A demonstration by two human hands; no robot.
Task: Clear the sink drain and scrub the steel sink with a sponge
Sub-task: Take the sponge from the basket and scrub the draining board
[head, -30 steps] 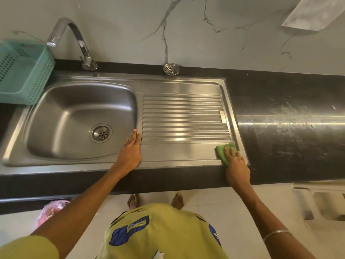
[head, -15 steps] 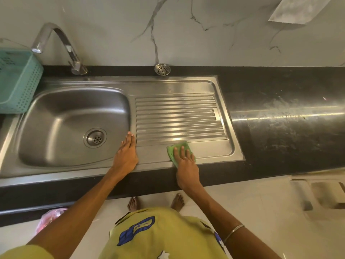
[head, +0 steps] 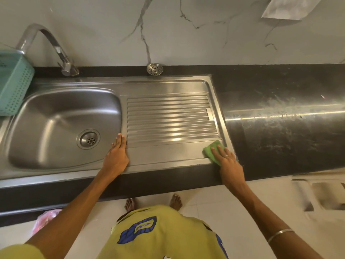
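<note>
The black counter runs the whole width in front of me, and set into it is the steel sink: bowl on my left, ribbed drainboard on my right. The bowl's drain looks open, and its strainer sits apart on the back ledge against the wall, near the tap.

My left hand lies flat on the steel strip between bowl and drainboard, fingers straight and together, holding nothing, just bracing me.

My right hand presses the green sponge onto the flat front right corner of the drainboard, right by its raised rim. My fingers are spread and nearly straight on top of it; I'm pushing, not pinching.

I judge the sponge light, soft and squashy, likely to slide easily on smooth steel. Flat fingers across its top keep it from folding; for the ribs, gripping its edges would probably give more control.
</note>
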